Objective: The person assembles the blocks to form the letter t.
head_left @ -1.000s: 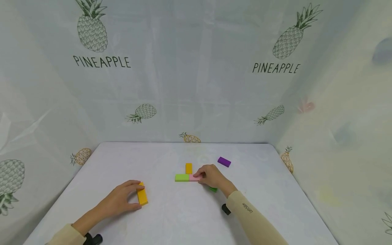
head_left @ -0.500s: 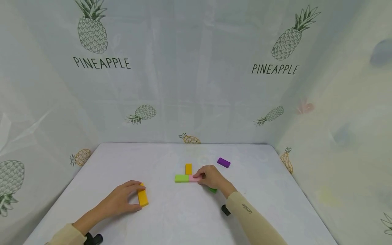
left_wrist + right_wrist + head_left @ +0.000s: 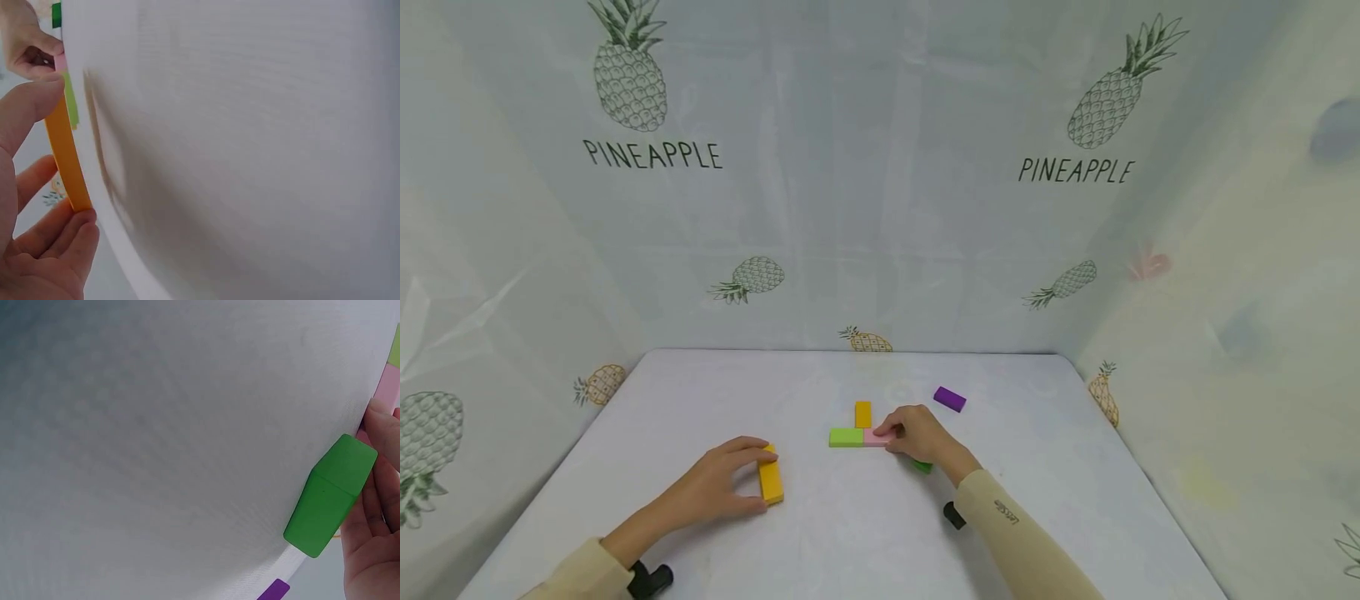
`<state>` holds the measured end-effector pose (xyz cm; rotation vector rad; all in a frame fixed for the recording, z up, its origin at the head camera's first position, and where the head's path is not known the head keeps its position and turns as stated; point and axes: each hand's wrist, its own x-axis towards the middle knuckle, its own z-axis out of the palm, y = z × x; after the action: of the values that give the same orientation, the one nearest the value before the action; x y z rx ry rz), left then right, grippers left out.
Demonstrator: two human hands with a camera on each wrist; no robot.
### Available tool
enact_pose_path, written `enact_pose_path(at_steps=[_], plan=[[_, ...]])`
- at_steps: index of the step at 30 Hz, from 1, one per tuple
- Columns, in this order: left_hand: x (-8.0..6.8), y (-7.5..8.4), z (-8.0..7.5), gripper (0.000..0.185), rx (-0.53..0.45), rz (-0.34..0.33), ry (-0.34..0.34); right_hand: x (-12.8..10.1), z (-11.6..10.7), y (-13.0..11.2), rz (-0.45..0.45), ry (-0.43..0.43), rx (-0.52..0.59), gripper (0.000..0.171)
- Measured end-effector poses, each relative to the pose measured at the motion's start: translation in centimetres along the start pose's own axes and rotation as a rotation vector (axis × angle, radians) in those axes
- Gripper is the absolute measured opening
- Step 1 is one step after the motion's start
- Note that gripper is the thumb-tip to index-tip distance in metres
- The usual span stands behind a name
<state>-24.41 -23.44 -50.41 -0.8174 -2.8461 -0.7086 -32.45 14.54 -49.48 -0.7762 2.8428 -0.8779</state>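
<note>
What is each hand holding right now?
Left hand: grips the long orange block.
Right hand: fingers pinch the pink block.

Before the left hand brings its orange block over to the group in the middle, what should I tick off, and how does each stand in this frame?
1. Left hand grips the long orange block between thumb and fingers: ok.
2. Right hand touches the pink block: ok.
3. Pink block end to end with the light green block: ok.
4. Table bare between the long orange block and the group: ok.
5. Dark green block clear of the right hand: cannot tell.
</note>
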Motion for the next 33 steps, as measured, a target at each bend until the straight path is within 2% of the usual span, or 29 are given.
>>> enact_pose_path(at_steps=[7,14,24,33], plan=[[1.7,1.7,0.4,0.062,-0.036,0.019,-0.041,0.1,0.1,0.2,0.004,-0.006,-0.007,0.024],[3.6,3.6,1.4,0.06,-0.061,0.118,-0.036,0.1,0.1,0.2,0.009,-0.007,-0.009,0.024],[6.2,7.1,2.6,0.059,-0.082,0.159,-0.146,0.1,0.0,-0.1,0.011,-0.01,-0.022,0.024],[7.3,8.6,3.7,0.057,-0.084,0.226,-0.184,0.2,0.1,0.2,-0.018,-0.011,-0.029,0.024]])
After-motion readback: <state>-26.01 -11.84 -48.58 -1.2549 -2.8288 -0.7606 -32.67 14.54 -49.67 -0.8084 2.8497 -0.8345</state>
